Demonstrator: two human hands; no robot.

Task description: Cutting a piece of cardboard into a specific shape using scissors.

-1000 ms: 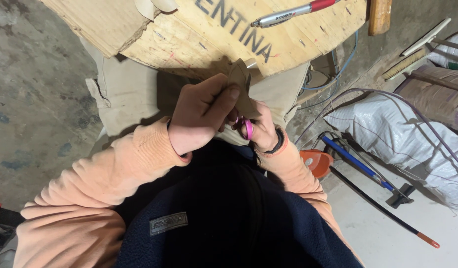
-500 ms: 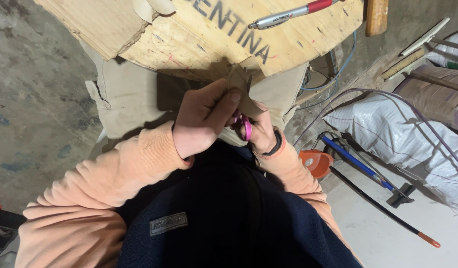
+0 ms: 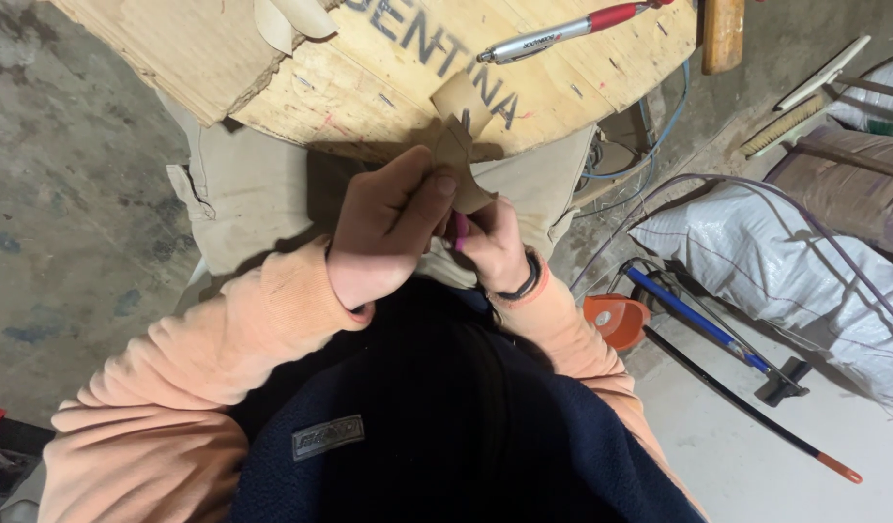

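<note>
My two hands meet just below the near edge of the round wooden tabletop (image 3: 272,77), both closed on the same small piece of brown cardboard (image 3: 461,160). My left hand (image 3: 388,228) pinches the piece from the left, thumb and fingers pressed flat against it, while my right hand (image 3: 493,247) grips it from underneath and also holds something with a pink handle (image 3: 461,230); I cannot tell what that tool is, since my fingers cover most of it. The cardboard piece rises from between my fingers and its upper end overlaps the tabletop's edge, right under the dark stencilled lettering. On the tabletop, beyond the cardboard, a silver pen with a red grip (image 3: 562,31) lies slanted, and a wooden handle (image 3: 723,34) sticks over the edge to the right of the pen. Right of the tabletop, on the floor, a white woven sack (image 3: 756,261) lies with a thin hose curving over it. Nearer me from the sack sit an orange bowl (image 3: 616,318) and a blue-handled tool (image 3: 693,320). A black band (image 3: 520,287) circles my right wrist.
</note>
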